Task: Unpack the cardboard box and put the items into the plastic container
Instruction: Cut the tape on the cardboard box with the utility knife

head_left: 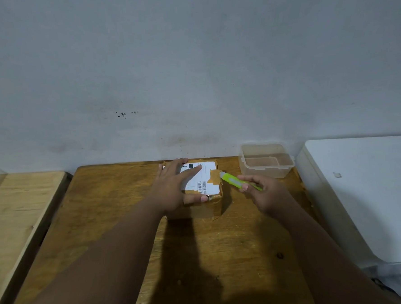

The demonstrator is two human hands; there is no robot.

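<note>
One cardboard box [215, 206] is pinned under the flat, spread left hand [173, 188]; its label [206, 178] is unreadable. A green cutter [237, 180] is clasped by the right hand [265, 193], at the box's right edge.

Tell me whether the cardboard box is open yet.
Shut. The cardboard box has flaps flat, brown tape and label intact; the left hand presses its top.

The cardboard box [205, 186] sits on the table [99, 205], with the plastic container [267, 160] to its right.

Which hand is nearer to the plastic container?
Right. The right hand, holding the green cutter, is just in front of the plastic container; the left hand lies on the cardboard box, further left.
</note>
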